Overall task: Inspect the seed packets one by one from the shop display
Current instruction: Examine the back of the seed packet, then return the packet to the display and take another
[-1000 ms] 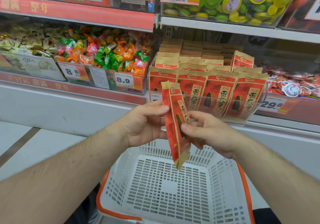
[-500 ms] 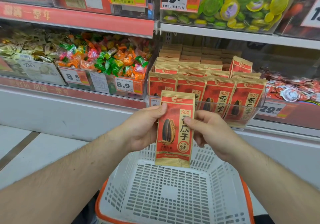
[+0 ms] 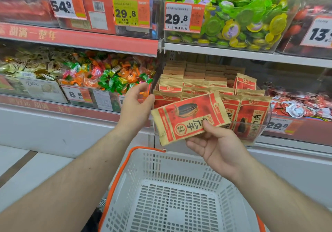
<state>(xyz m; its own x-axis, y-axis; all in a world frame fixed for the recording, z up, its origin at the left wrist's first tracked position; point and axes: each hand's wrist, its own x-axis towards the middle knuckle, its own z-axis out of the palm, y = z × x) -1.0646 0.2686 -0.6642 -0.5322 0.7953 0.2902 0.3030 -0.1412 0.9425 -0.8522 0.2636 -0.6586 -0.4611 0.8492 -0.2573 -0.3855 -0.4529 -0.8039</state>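
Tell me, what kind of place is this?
Most likely a shop's snack aisle. White and orange price tags hang on the shelves, clear bins hold bright wrapped sweets, and a white plastic shopping basket with an orange rim waits below the red seed packet in the right hand.

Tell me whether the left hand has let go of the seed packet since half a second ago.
Yes. The left hand is off the seed packet and has moved left, toward the candy bin; only the right hand holds it.
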